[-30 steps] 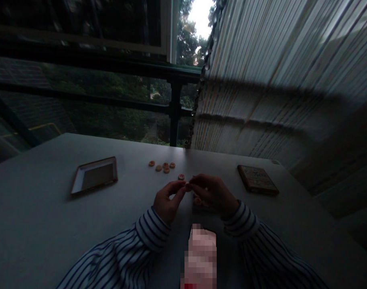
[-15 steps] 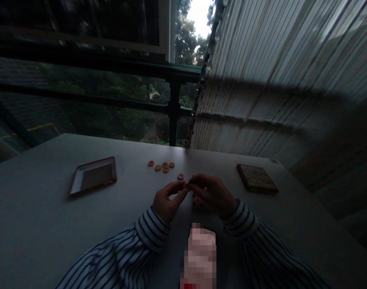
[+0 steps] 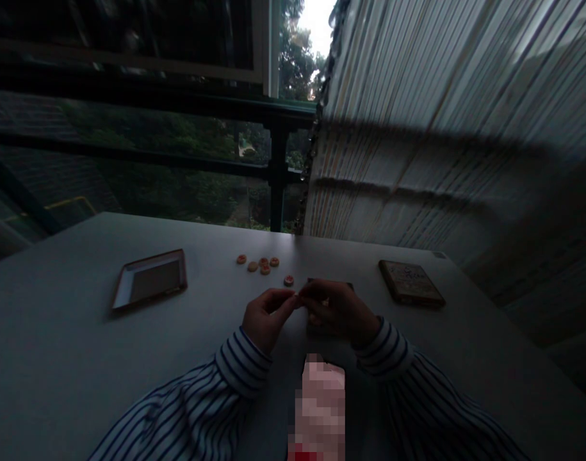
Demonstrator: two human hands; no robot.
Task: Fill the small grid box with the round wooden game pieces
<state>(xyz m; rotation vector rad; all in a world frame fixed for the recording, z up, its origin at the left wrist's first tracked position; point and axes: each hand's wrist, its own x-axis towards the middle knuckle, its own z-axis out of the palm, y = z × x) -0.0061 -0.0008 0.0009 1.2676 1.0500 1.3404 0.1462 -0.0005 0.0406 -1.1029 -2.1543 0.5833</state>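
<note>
My left hand point(image 3: 265, 315) and my right hand point(image 3: 341, 309) meet over the middle of the table. Thumbs and fingertips of both pinch one small Chinese chess piece point(image 3: 297, 299), mostly hidden by the fingers. Beneath my right hand lies a dark open box point(image 3: 316, 330) with some round pieces in it, largely covered by the hand. A single piece with a red mark point(image 3: 289, 280) rests just beyond my fingertips. Farther off, several round wooden pieces point(image 3: 264, 269) lie in a loose group, most with red marks and one plain side up.
On the left of the white table point(image 3: 72, 275) lies a shallow tray-like lid point(image 3: 184, 269). A brown patterned flat box point(image 3: 410, 283) sits on the right. A phone with a blurred screen point(image 3: 321, 403) lies nearest me. Behind are a railing point(image 3: 177, 157) and a string curtain point(image 3: 393, 96).
My right fingers have shifted slightly over the held piece, which now shows less. More of the dark box's far edge is visible. The other pieces stay where they were.
</note>
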